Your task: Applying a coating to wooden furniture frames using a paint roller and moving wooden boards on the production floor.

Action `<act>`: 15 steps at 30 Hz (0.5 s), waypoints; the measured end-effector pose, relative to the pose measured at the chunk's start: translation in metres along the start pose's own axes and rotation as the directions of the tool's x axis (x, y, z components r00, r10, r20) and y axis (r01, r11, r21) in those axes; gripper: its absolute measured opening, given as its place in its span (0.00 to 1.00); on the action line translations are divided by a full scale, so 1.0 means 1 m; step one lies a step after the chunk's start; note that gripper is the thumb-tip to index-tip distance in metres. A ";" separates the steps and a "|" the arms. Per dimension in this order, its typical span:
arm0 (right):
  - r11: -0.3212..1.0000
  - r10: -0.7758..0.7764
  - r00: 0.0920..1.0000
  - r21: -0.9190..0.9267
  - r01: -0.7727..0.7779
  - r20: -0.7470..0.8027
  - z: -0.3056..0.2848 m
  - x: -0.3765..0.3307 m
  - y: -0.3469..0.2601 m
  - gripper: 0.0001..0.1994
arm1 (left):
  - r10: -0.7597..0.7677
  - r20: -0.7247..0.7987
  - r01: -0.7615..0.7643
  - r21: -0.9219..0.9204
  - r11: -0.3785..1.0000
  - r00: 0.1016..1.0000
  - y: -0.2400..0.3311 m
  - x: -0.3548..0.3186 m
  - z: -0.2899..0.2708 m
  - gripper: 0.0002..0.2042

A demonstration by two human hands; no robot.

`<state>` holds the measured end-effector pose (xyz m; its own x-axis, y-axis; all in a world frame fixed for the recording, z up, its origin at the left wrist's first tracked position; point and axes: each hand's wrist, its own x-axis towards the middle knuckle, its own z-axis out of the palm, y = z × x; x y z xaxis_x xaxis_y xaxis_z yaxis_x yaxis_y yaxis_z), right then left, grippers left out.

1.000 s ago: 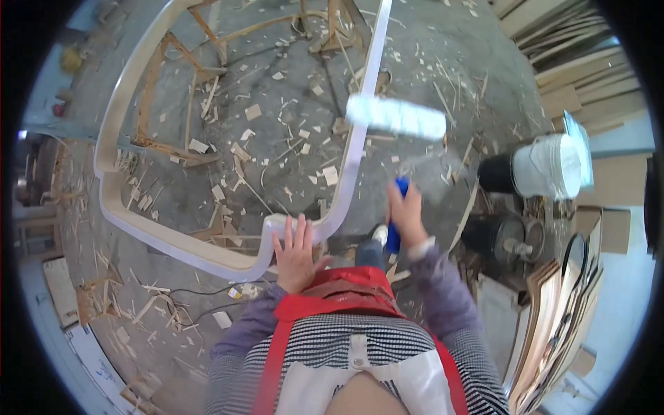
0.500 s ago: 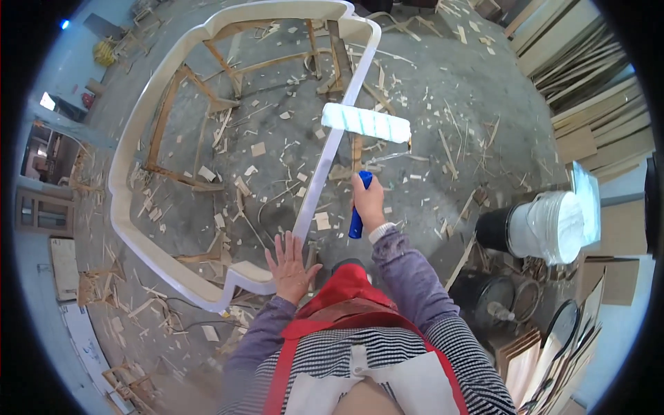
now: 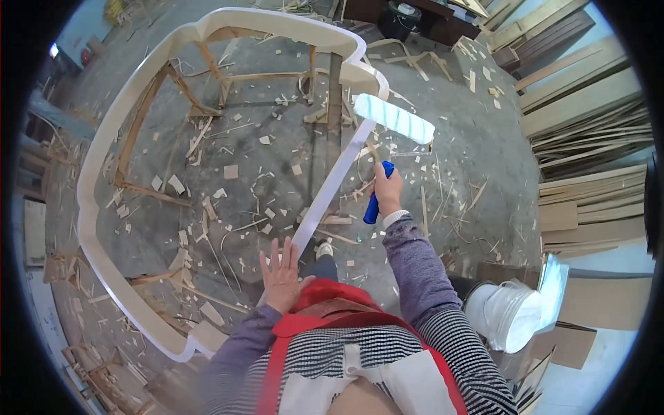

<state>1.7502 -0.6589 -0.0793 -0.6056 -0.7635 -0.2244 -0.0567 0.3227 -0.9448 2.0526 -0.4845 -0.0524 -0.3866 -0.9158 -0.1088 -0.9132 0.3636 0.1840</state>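
My right hand is wrapped round the blue handle of a paint roller. The roller's white, faintly blue-striped sleeve lies across the white top edge of a large curved wooden frame, near that frame's right corner; whether it touches cannot be told. At my waist my left hand is open, fingers spread, beside the near part of the same edge, perhaps resting on it. The pale frame forms a big loop with notched corners, standing on rough wooden supports.
Wood scraps and offcuts litter the grey floor. At the right stands a white bucket covered in clear plastic. Boards and strips lean along the right wall. A dark bucket is at the back.
The roller and my right hand have moved right, with the sleeve farther along the frame's edge. My view has shifted forward, bringing the white bucket closer to me. My left hand stays open beside the edge.
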 end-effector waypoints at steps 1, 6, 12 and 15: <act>1.000 0.023 1.000 0.001 -0.023 0.016 -0.002 0.017 -0.013 0.14 | 0.000 0.010 0.001 -0.016 1.000 1.000 0.006 0.023 -0.002 0.48; 1.000 -0.018 0.991 0.016 0.016 0.131 -0.031 0.115 -0.021 0.14 | 0.006 0.019 -0.005 -0.050 0.999 1.000 0.041 0.123 -0.005 0.48; 0.996 0.043 0.905 -0.091 -0.004 0.423 -0.059 0.222 -0.061 0.13 | -0.108 -0.001 0.108 -0.011 0.994 0.994 0.087 0.233 -0.009 0.49; 0.996 0.046 0.831 -0.094 0.008 0.554 -0.056 0.294 -0.086 0.12 | -0.175 -0.024 0.175 -0.009 0.985 0.984 0.117 0.296 -0.005 0.49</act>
<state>1.5327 -0.8799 -0.0506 -0.0665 -0.9298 -0.3620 -0.1356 0.3679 -0.9199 1.8323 -0.7135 -0.0578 -0.2177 -0.9691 -0.1157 -0.9654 0.1964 0.1714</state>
